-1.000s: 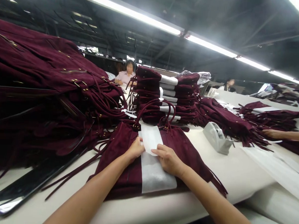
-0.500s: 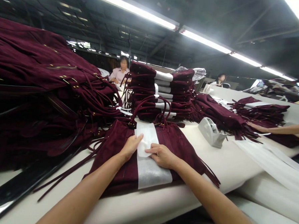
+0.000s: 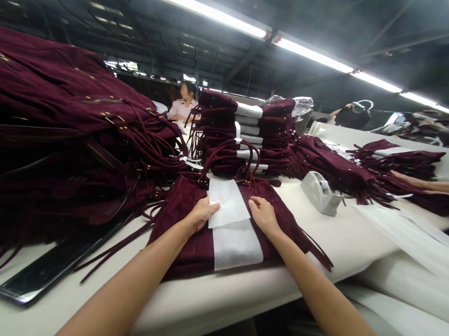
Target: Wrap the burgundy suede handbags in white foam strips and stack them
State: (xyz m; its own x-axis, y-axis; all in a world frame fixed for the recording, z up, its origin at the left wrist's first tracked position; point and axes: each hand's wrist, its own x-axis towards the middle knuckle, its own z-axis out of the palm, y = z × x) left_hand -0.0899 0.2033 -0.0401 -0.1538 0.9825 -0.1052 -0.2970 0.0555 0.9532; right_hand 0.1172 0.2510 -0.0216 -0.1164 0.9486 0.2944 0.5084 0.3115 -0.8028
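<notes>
A folded burgundy suede bag lies on the white table in front of me, wrapped lengthwise by a white paper band. My left hand presses the left edge of the band's upper flap, fingers pinched on the paper. On the right side of the band my right hand lies flat on the bag, fingers stretched along the paper's edge. Fringe and cords trail from the bag's sides.
A tall heap of burgundy bags fills the left. A banded stack stands behind. A grey tape dispenser sits to the right, white paper strips beyond. A dark glossy board lies at left. Another person's hand rests on bags at right.
My right hand has slid from the middle of the paper band to its right edge and flattened. The left hand stays on the flap's left edge. The view shifted slightly.
</notes>
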